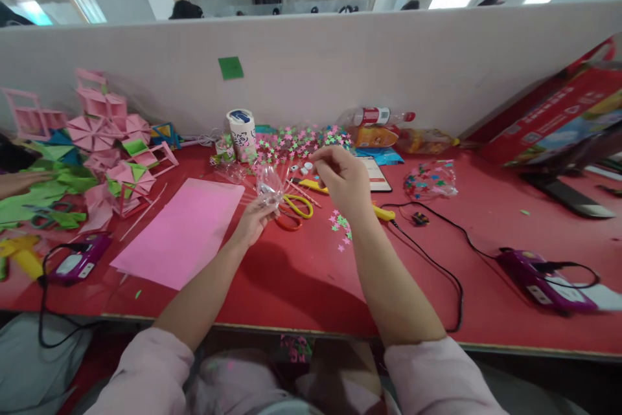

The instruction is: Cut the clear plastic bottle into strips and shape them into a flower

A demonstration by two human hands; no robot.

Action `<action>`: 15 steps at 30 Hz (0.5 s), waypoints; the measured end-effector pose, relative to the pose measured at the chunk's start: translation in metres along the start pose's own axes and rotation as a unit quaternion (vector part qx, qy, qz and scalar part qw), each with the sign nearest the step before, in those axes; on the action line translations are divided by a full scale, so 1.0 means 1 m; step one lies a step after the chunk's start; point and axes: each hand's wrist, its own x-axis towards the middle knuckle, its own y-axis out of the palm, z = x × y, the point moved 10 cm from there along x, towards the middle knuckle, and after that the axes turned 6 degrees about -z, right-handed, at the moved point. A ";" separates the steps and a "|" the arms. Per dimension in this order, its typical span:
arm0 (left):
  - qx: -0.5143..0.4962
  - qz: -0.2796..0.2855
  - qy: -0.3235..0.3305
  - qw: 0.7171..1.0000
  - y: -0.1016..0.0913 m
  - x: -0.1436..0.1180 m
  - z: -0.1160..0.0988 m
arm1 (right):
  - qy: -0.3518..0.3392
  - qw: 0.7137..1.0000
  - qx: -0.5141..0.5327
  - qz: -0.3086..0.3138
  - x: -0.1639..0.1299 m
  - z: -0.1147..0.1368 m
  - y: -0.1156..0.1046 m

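My left hand point(255, 219) is closed around the gathered end of a clear plastic bundle point(270, 183). Thin see-through strands seem to fan out from it towards many small pink and green stars point(296, 143). To the right, my right hand point(343, 177) is raised over the table with fingertips pinched together; whatever they hold is too small to make out. Scissors with yellow and orange handles point(297, 208) lie just beside my left hand. Loose stars point(341, 227) lie near my right forearm.
Pink paper sheets point(182, 230) lie left, by pink paper models point(104, 123). A co-worker's hand point(22, 183) is at far left. A corded yellow tool point(383, 213), purple box point(547, 279), star-filled bag point(430, 179), bottle point(381, 116) and white canister point(241, 133) stand about.
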 end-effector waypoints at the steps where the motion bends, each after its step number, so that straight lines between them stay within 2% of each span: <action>1: -0.001 0.002 -0.005 1.000 0.001 -0.001 0.000 | -0.011 0.999 -0.030 0.022 0.002 0.003 0.005; 4: 0.005 0.005 -0.007 1.000 0.004 -0.002 -0.006 | -0.039 0.991 -0.100 0.082 0.002 0.004 0.017; 6: 0.010 0.003 -0.005 1.000 0.005 -0.001 -0.012 | -0.055 0.985 -0.128 0.098 0.002 0.005 0.016; 11: 0.017 0.005 -0.025 1.000 0.006 0.006 -0.016 | -0.061 0.991 -0.106 0.059 0.001 0.016 -0.006; 15: 0.015 -0.003 -0.073 0.997 0.001 0.004 -0.001 | -0.042 0.997 -0.061 0.020 -0.013 0.000 -0.010</action>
